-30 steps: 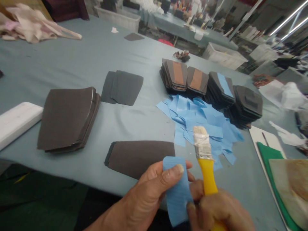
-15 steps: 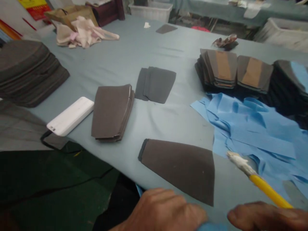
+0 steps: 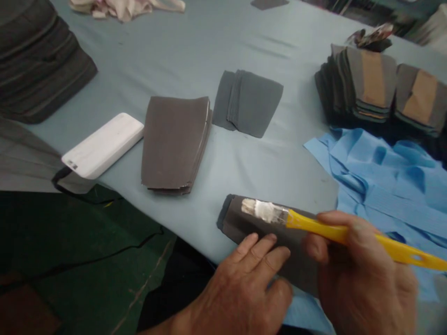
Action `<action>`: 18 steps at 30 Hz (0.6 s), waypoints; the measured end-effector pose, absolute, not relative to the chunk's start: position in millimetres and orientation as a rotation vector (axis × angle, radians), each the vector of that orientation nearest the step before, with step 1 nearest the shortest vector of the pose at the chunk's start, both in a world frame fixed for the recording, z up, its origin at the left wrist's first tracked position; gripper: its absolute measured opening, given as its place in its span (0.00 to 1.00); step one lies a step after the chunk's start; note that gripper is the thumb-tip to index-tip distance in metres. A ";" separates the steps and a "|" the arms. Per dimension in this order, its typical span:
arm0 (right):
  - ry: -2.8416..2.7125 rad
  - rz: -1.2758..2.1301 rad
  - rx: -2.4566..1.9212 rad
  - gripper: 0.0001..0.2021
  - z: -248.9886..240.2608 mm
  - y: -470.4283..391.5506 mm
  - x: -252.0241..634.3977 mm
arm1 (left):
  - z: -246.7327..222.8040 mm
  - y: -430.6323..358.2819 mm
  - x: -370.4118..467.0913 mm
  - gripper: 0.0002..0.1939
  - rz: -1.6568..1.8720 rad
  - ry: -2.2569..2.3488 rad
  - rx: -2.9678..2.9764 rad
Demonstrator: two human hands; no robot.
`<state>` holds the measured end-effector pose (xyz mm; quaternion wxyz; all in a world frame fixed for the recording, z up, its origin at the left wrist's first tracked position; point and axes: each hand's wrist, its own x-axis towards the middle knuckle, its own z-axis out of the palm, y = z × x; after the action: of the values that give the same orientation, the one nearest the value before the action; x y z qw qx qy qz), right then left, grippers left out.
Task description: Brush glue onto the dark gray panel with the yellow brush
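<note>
In my right hand [image 3: 363, 274] is a paintbrush [image 3: 314, 224] with a yellow handle, its bristles coated in something white. The bristles point left over the narrow end of a dark brown tapered piece [image 3: 296, 260], which shows a darker strip along its left edge. Whether they touch it I cannot tell. My left hand [image 3: 251, 284] lies on the near side of that brown piece with its fingers stretched out. Some light blue cloth [image 3: 305, 311] shows beneath and beside my hands.
A stack of brown pieces [image 3: 174, 144] stands beside a white power bank [image 3: 104, 144] with a black cable. Grey pieces [image 3: 256, 104] lie behind. Blue cloth strips [image 3: 384, 181] and banded stacks [image 3: 373, 79] are at right, a dark pile [image 3: 38, 65] at left.
My right hand has picked up the paintbrush from the blue cloth and brought it left over the brown piece. My left hand has moved up onto that piece. The view has tilted down.
</note>
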<state>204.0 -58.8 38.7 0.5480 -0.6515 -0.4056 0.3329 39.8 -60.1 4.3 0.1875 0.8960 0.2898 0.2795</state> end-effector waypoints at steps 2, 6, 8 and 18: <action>-0.872 0.840 -1.503 0.14 36.7 -54.4 197.0 | 0.2 -61.5 38.6 0.12 0.738 0.807 2.482; -0.863 0.980 -1.508 0.17 35.7 -51.6 193.6 | -4.1 -62.2 38.6 0.16 0.703 0.821 2.382; -0.888 0.972 -1.527 0.18 36.2 -50.4 191.8 | -4.8 -62.0 40.0 0.17 0.737 0.820 2.346; -0.933 0.915 -1.527 0.17 24.5 -51.8 186.9 | -8.7 -64.8 42.7 0.15 0.737 0.826 2.304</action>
<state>186.9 -51.8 24.5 0.5364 -0.6412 -0.3918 0.3842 42.7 -64.8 -8.7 0.2883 0.8630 0.3095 0.2761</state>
